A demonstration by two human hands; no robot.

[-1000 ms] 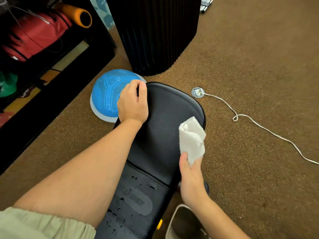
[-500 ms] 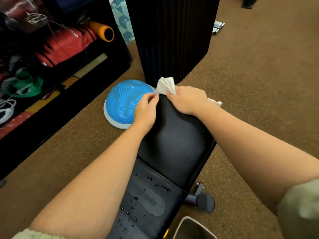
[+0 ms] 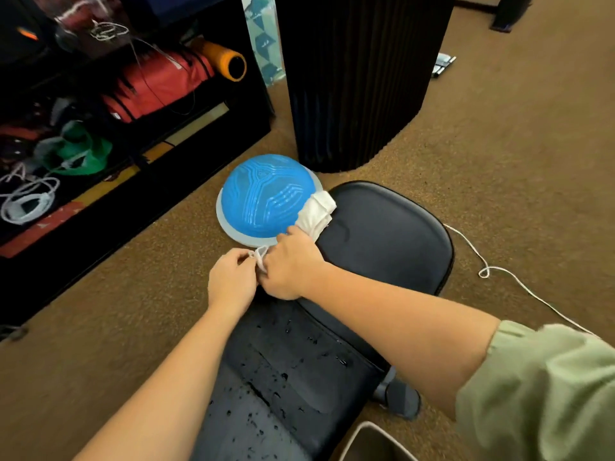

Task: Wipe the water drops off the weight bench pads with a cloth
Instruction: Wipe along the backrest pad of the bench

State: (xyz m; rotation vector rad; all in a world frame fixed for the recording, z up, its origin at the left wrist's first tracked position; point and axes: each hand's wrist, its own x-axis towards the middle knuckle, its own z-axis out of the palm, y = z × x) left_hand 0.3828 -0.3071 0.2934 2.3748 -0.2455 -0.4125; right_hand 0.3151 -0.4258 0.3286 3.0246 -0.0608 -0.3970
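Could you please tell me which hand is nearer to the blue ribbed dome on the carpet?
Right. The right hand lies at the near rim of the blue ribbed dome, holding the white cloth; the left hand is just short of that rim, pinching a cloth corner.

On the carpet [image 3: 133, 327], the bench's near pad [image 3: 293, 377] lies before its far pad [image 3: 392, 247]. The cloth [image 3: 316, 211] drapes over the far pad's left edge, gripped by the right hand [image 3: 291, 267]; the left hand [image 3: 231, 282], just left, pinches its near end. A balance dome [image 3: 266, 197] sits left of the far pad and a cable [image 3: 519, 281] right.
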